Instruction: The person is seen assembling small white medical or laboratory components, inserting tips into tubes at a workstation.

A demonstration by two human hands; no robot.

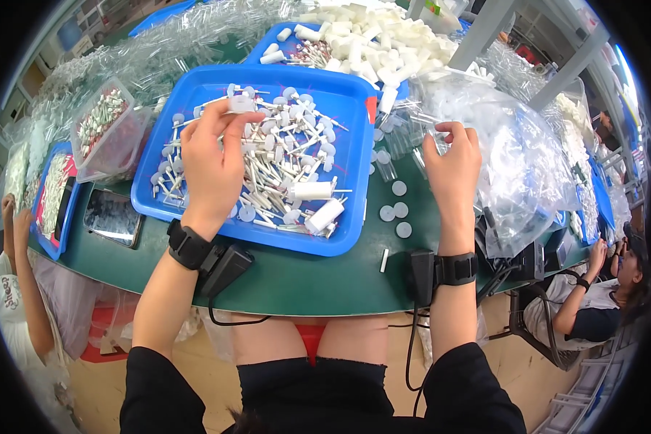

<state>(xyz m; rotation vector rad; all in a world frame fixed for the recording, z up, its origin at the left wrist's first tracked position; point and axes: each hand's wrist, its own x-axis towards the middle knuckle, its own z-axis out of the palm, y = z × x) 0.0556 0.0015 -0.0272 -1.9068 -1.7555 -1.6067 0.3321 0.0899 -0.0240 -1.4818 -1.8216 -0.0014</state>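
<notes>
My left hand (pixel 213 163) is raised over the left part of a blue tray (pixel 289 244), its thumb and fingers closed on a translucent white round cap (pixel 243 105). Under it the tray holds a pile of thin white sticks with round caps (pixel 275 163). Two thicker white cylinders (pixel 313 190) lie near the tray's front right. Right of the tray, my right hand (pixel 456 163) is curled with thumb and index close together; whatever sits between them is too small to make out. Clear tubes (pixel 385 166) lie just left of that hand.
Loose round caps (pixel 399 189) and a small white stick (pixel 384 260) lie on the green table (pixel 325 286). A plastic bag (pixel 521 159) bulges at the right. A phone (pixel 113 217) and a clear bin (pixel 103 130) stand left. White cylinders (pixel 376 43) are heaped behind. Other people sit on both sides.
</notes>
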